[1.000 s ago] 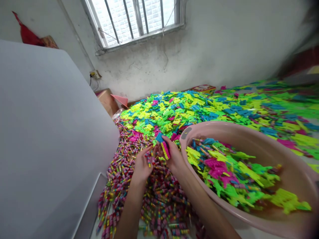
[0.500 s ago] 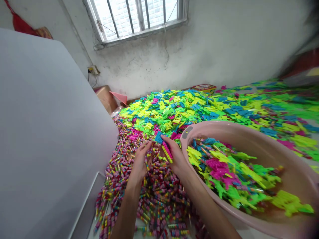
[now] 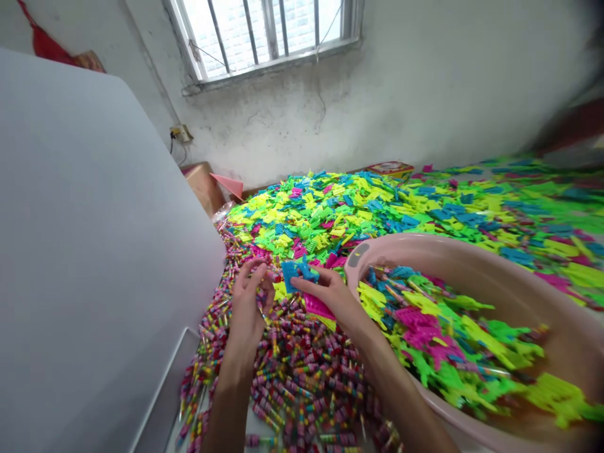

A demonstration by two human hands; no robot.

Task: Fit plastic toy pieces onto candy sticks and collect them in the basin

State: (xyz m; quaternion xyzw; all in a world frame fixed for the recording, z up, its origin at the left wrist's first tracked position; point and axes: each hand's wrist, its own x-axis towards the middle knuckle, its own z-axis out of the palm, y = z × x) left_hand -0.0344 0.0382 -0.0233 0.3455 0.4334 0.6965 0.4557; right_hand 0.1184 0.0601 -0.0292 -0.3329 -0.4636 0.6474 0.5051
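My right hand (image 3: 330,294) grips a blue plastic piece (image 3: 291,277) between thumb and fingers, with a magenta piece (image 3: 317,306) and a yellow one under it. Just left of the blue piece, my left hand (image 3: 249,296) is curled with fingertips bent inward; something small seems to be in them, too unclear to name. Beneath both hands lies a heap of small pink, multicoloured tubes (image 3: 302,377). Beyond them rises a big pile of yellow, green, blue and magenta plastic pieces (image 3: 321,214).
At the right, close to my right forearm, stands a pink tub (image 3: 425,242) holding plastic pieces and some tubes. A large white panel (image 3: 104,251) fills the left side. A cardboard box (image 3: 205,189) and a barred window (image 3: 274,34) are at the back.
The blue piece has moved left and turned its flat side toward me. My left hand has shifted left and its fingers are more curled. The view has shifted slightly.
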